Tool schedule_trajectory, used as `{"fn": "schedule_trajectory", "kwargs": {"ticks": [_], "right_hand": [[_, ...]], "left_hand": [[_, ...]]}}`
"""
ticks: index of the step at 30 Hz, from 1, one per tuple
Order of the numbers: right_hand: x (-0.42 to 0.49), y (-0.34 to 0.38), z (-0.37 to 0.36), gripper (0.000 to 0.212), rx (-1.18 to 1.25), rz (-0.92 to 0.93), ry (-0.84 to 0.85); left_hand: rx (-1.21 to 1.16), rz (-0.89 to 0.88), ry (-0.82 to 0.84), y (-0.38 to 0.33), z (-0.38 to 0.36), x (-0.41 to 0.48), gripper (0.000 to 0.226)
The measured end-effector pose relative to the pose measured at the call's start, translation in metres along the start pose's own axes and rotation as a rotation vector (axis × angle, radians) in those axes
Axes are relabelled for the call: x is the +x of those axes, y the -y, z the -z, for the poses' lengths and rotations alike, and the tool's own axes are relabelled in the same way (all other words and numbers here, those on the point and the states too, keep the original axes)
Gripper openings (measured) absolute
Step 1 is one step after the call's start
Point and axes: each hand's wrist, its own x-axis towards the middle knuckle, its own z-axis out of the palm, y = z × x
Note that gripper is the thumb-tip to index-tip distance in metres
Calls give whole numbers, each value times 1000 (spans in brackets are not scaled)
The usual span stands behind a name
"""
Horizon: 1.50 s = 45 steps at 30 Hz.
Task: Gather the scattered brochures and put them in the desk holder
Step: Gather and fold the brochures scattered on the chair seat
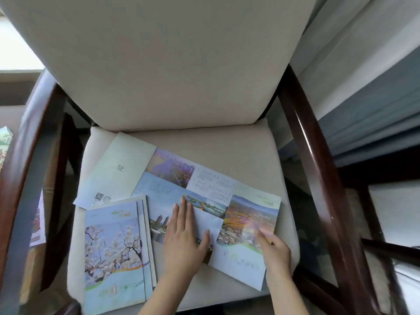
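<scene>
The brochures lie on the seat cushion (250, 144) of an armchair, not on any counter, and the desk holder does not show in this view. One large unfolded brochure (200, 189) is spread open across the middle and right of the seat, with its panels running slantwise from the back left to the front right. At the front left sits a small stack of folded brochures (113, 246) with a blossom picture on top; its edges are roughly squared, which suggests these are already gathered. Behind the stack, partly under the open sheet, lies a pale folded leaflet (118, 169) with a code printed near its corner.

The left hand (184, 239) rests flat on the middle panels of the open brochure, fingers straight and close together, holding nothing; I judge that it presses the paper so that it does not slide on the soft cushion. The right hand (276, 248) is at the front right panel, with its fingers touching the paper near the edge. It is blurred, so I cannot tell whether it pinches the panel or only touches it. Probably this panel must be folded inward over the left hand's side before the sheet can join the stack.

More printed paper (37, 221) shows beyond the left armrest (29, 144), well apart from both hands.
</scene>
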Motion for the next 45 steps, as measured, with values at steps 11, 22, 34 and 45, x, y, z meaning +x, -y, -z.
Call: {"fn": "schedule_trajectory", "kwargs": {"ticks": [11, 22, 34, 45], "right_hand": [[-42, 58, 32, 18, 441, 112, 369], [-12, 44, -67, 24, -11, 260, 202], [-6, 40, -116, 23, -247, 215, -56], [-27, 93, -39, 39, 508, 189, 549]], "left_hand": [[-863, 60, 400, -37, 40, 16, 62], [-884, 152, 218, -5, 70, 38, 11], [-39, 61, -79, 22, 33, 64, 91], [-843, -34, 259, -33, 81, 49, 70]]}}
